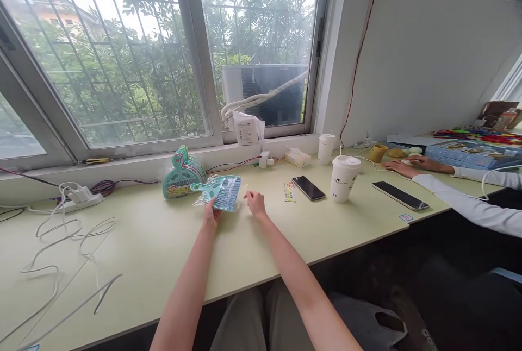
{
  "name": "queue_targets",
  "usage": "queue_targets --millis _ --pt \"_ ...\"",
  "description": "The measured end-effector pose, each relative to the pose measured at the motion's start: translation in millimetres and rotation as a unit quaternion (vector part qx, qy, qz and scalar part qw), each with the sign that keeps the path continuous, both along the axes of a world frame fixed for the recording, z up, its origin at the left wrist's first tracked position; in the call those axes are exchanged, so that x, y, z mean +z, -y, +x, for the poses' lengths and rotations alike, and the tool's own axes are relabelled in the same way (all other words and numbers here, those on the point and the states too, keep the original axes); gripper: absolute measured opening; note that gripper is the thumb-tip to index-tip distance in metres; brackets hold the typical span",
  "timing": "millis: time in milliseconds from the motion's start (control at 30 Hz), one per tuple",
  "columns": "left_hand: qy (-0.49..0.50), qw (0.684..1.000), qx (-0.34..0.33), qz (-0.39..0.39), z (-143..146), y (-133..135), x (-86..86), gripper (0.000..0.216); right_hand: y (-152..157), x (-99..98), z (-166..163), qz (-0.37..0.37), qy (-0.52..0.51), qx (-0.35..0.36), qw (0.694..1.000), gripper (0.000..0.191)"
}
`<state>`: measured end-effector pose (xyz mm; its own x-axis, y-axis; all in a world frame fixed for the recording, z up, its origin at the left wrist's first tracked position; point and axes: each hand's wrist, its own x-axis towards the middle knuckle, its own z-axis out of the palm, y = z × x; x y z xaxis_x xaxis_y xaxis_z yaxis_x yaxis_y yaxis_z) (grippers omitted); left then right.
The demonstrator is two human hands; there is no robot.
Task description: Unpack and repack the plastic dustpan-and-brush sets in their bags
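Observation:
A teal mini dustpan and brush set in a clear plastic bag (222, 192) lies on the pale green desk (163, 242). My left hand (211, 212) grips the near edge of that bag, fingers closed on it. My right hand (255, 202) rests just right of the bag, its fingers curled loosely, holding nothing I can make out. Behind the bag a stack of similar packaged dustpan sets (182, 172) leans upright near the window sill.
White cables (65, 242) and a power strip (81, 196) sprawl at the left. A black phone (308, 188), a small card (289, 192), a lidded paper cup (344, 177) and a second cup (326, 148) stand at the right. Another person's hands (408, 166) and a second phone (399, 195) lie further right.

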<state>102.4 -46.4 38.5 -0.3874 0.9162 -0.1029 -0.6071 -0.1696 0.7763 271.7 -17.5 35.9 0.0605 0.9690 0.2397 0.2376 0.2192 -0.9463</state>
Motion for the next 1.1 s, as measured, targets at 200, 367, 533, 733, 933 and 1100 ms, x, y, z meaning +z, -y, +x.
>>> queue_targets --millis 200,367,533,733,933,1100 --pt "-0.030 0.996 -0.077 0.037 3.6 5.0 1.3 0.031 4.3 -0.5 -14.4 -0.018 -0.092 0.019 0.995 0.017" --pt "-0.028 0.997 -0.066 0.035 -0.3 2.5 -0.1 0.022 3.1 6.5 5.4 0.200 -0.017 -0.116 0.973 0.030" --pt "-0.048 0.994 -0.084 0.050 1.0 0.1 -0.5 0.026 -2.2 2.4 1.5 0.153 0.012 0.060 0.986 0.012" --pt "-0.073 0.992 -0.095 0.036 6.0 1.5 2.6 0.032 -12.2 -8.5 -4.4 -0.119 -0.169 0.120 0.971 0.008" --pt "-0.144 0.970 -0.195 0.015 -1.9 9.4 13.1 0.040 -10.7 2.8 10.6 -0.179 -0.334 0.109 0.919 0.026" --pt "-0.224 0.964 -0.137 -0.025 -17.8 3.1 8.8 0.045 -5.9 6.1 21.0 -0.188 -0.305 0.135 0.924 0.024"
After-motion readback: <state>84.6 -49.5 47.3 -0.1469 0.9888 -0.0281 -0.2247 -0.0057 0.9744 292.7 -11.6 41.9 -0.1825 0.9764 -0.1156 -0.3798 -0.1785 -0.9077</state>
